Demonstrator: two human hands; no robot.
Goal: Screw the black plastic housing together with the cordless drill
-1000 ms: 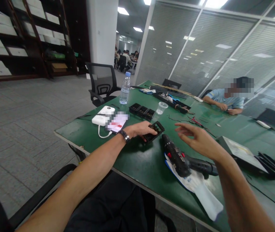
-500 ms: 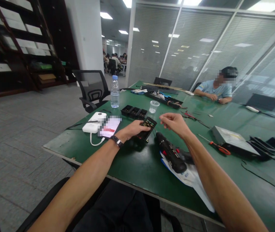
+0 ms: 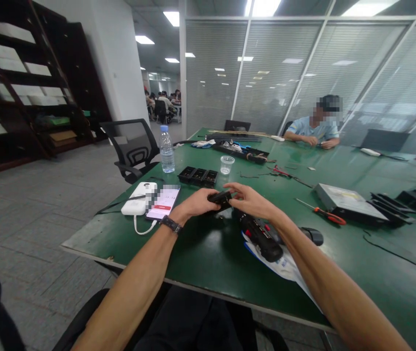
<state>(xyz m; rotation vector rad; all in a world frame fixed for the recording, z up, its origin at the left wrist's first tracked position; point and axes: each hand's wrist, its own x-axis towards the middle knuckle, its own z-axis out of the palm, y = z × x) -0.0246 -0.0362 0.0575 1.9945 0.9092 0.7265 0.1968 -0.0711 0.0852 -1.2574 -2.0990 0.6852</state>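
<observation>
While both forearms stretch out over the green tabletop [image 3: 200, 243], the left hand [image 3: 197, 202] and the right hand [image 3: 252, 201] meet on a small black part [image 3: 220, 198]; the left fingers curl around its near end, the right fingertips pinch its far end, and the part sits between them just above the tabletop, a little in from the near edge; whether it touches the surface I cannot tell. A dark watch [image 3: 170, 224] rides the left wrist; just under the right forearm lies a black power drill [image 3: 261, 237] with red marks, resting partly on a white and blue bag [image 3: 284, 265] near the front edge. Beside the left hand, toward the left edge, lie a phone [image 3: 163, 202] and a white power bank [image 3: 139, 204], touching side by side, a white cable [image 3: 140, 228] looping off them; behind the hands sit a row of black trays [image 3: 198, 175], a clear plastic cup [image 3: 227, 165] and a water bottle [image 3: 167, 149]. Off to the right lie a red-handled screwdriver [image 3: 325, 215] and a flat grey box [image 3: 343, 201]; at the far edge a seated person [image 3: 312, 129] in a light blue shirt rests both hands on the tabletop.
</observation>
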